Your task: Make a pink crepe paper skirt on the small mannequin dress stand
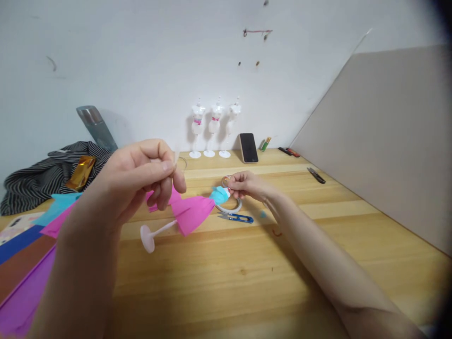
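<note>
My left hand (pixel 150 172) is raised over the table, thumb and forefinger pinching a small translucent strip, apparently clear tape (pixel 175 157). A small mannequin in a bright pink skirt (pixel 194 214) and light blue top (pixel 219 194) lies on its side, its white round base (pixel 147 238) toward the left. My right hand (pixel 243 183) is closed at the mannequin's upper end, beside a tape roll (pixel 235 207); which of these its fingertips grip is hidden. Blue-handled thread snips (pixel 236 217) lie just in front of the roll.
Three white mannequins (pixel 213 125) stand against the wall, near a leaning phone (pixel 249 148) and a small green bottle (pixel 265 144). Dark scissors or a cutter (pixel 316 175) lies right. Left are striped cloth (pixel 31 174), a bottle (pixel 97 127), gold foil (pixel 81 173) and coloured sheets (pixel 28 273).
</note>
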The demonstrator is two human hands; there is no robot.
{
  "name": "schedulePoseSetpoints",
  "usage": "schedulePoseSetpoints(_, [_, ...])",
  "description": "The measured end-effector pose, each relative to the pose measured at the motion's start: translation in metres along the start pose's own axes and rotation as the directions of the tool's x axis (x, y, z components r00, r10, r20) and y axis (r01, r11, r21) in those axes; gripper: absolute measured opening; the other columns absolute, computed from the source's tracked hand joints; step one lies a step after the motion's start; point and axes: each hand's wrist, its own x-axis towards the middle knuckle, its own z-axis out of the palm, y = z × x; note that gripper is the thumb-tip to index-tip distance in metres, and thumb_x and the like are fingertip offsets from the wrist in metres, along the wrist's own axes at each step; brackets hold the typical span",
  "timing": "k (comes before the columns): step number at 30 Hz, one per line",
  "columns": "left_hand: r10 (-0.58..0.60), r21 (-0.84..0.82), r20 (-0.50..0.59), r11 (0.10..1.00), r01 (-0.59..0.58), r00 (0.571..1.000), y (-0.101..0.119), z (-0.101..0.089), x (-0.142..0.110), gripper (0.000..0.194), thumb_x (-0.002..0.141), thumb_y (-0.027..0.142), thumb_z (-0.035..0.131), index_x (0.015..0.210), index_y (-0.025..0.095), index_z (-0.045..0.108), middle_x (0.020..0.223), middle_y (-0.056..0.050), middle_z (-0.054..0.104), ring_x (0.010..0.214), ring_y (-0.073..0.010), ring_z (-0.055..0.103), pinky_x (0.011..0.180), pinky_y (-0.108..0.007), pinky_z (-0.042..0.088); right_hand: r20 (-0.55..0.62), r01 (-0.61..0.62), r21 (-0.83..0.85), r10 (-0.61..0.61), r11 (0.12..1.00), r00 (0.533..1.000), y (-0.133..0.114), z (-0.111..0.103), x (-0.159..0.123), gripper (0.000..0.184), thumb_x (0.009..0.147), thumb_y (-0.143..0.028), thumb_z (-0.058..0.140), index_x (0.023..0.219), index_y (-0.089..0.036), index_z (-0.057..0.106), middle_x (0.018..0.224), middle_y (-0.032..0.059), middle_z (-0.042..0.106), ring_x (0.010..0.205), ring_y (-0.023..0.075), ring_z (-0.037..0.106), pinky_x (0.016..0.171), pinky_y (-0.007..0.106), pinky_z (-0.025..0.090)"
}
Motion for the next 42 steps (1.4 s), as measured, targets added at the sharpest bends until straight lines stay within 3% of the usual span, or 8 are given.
schedulePoseSetpoints(4, [-0.039, 0.011, 0.011, 0.999, 0.039, 0.999, -0.002, 0.006, 0.000, 0.015, 0.078, 0.023, 0.062, 0.067, 0.018, 0.054, 0.064, -0.002, 0.068, 0.038, -0.0054, 0.047, 0.038, -0.020, 0.033, 0.025, 0.016, -0.055, -0.015, 0.998, 1.000, 0.008, -0.004, -0.005, 0.033, 0.060, -0.039, 0.079, 0.060, -0.012, 0.060, 0.055, 0.0015, 0.062, 0.044, 0.0058, 0.049, 0.040, 0.018, 0.032])
schedulePoseSetpoints(11, [-0.140, 0.057, 0.136, 0.989, 0.133, 0.981, -0.009, 0.020, 0.007, 0.012, 0.077, 0.015, 0.060, 0.067, 0.016, 0.053, 0.064, -0.002, 0.068, 0.043, -0.0065, 0.054, 0.038, -0.017, 0.031, -0.004, 0.005, -0.109, -0.005, 0.994, 1.000, 0.022, -0.011, -0.001, 0.028, 0.063, -0.038, 0.073, 0.059, -0.012, 0.062, 0.041, -0.0026, 0.051, 0.037, 0.0049, 0.037, 0.039, 0.020, 0.021])
schedulePoseSetpoints(22, [-0.214, 0.151, 0.147, 0.970, 0.192, 0.966, -0.030, 0.012, 0.023, 0.013, 0.078, 0.013, 0.058, 0.068, 0.017, 0.051, 0.058, 0.000, 0.064, 0.040, -0.0058, 0.051, 0.038, -0.017, 0.032, -0.029, 0.021, -0.104, -0.024, 0.994, 0.999, 0.032, -0.010, 0.005, 0.027, 0.057, -0.035, 0.075, 0.058, -0.014, 0.059, 0.045, -0.0049, 0.047, 0.038, 0.0033, 0.029, 0.039, 0.021, 0.016])
schedulePoseSetpoints(28, [-0.283, 0.269, 0.183, 0.935, 0.229, 0.941, -0.036, 0.017, 0.028, 0.013, 0.080, 0.017, 0.057, 0.069, 0.017, 0.051, 0.052, 0.004, 0.058, 0.039, -0.0052, 0.049, 0.036, -0.016, 0.028, -0.202, 0.135, -0.015, -0.136, 0.991, 0.970, 0.001, -0.003, -0.010, 0.030, 0.058, -0.039, 0.075, 0.070, -0.015, 0.061, 0.058, -0.0024, 0.055, 0.043, 0.0034, 0.029, 0.042, 0.022, 0.015])
schedulePoseSetpoints(30, [-0.281, 0.297, 0.187, 0.929, 0.219, 0.941, -0.038, 0.019, 0.028, 0.014, 0.083, 0.020, 0.057, 0.070, 0.017, 0.051, 0.052, 0.004, 0.058, 0.039, -0.0051, 0.048, 0.036, -0.017, 0.028, -0.171, 0.226, 0.128, -0.203, 0.966, 0.964, -0.016, 0.005, -0.023, 0.028, 0.061, -0.037, 0.076, 0.074, -0.015, 0.064, 0.072, 0.0021, 0.063, 0.045, 0.0033, 0.031, 0.043, 0.023, 0.017])
schedulePoseSetpoints(33, [-0.271, 0.313, 0.194, 0.928, 0.203, 0.943, -0.040, 0.019, 0.029, 0.017, 0.086, 0.026, 0.056, 0.071, 0.018, 0.051, 0.057, 0.004, 0.060, 0.040, -0.0049, 0.049, 0.037, -0.017, 0.030, -0.123, 0.289, 0.215, -0.268, 0.933, 0.956, -0.036, 0.019, -0.042, 0.027, 0.065, -0.038, 0.075, 0.077, -0.015, 0.067, 0.076, 0.0030, 0.065, 0.045, 0.0034, 0.032, 0.043, 0.023, 0.019])
schedulePoseSetpoints(38, [-0.254, 0.325, 0.197, 0.928, 0.182, 0.947, -0.045, 0.020, 0.031, 0.019, 0.085, 0.028, 0.057, 0.072, 0.017, 0.050, 0.060, 0.004, 0.057, 0.042, -0.0046, 0.050, 0.039, -0.016, 0.033, -0.093, 0.318, 0.216, -0.305, 0.923, 0.948, -0.048, 0.040, -0.059, 0.034, 0.068, -0.044, 0.075, 0.083, -0.015, 0.070, 0.075, 0.0024, 0.065, 0.046, 0.0035, 0.034, 0.043, 0.023, 0.021])
schedulePoseSetpoints(42, [-0.276, 0.292, 0.260, 0.936, 0.198, 0.925, -0.051, 0.022, 0.033, 0.016, 0.084, 0.028, 0.057, 0.074, 0.018, 0.050, 0.059, 0.005, 0.055, 0.044, -0.0048, 0.050, 0.041, -0.015, 0.035, -0.180, 0.352, 0.185, -0.320, 0.917, 0.930, -0.050, 0.047, -0.062, 0.038, 0.068, -0.045, 0.076, 0.092, -0.016, 0.070, 0.078, 0.0025, 0.065, 0.047, 0.0039, 0.034, 0.043, 0.022, 0.024])
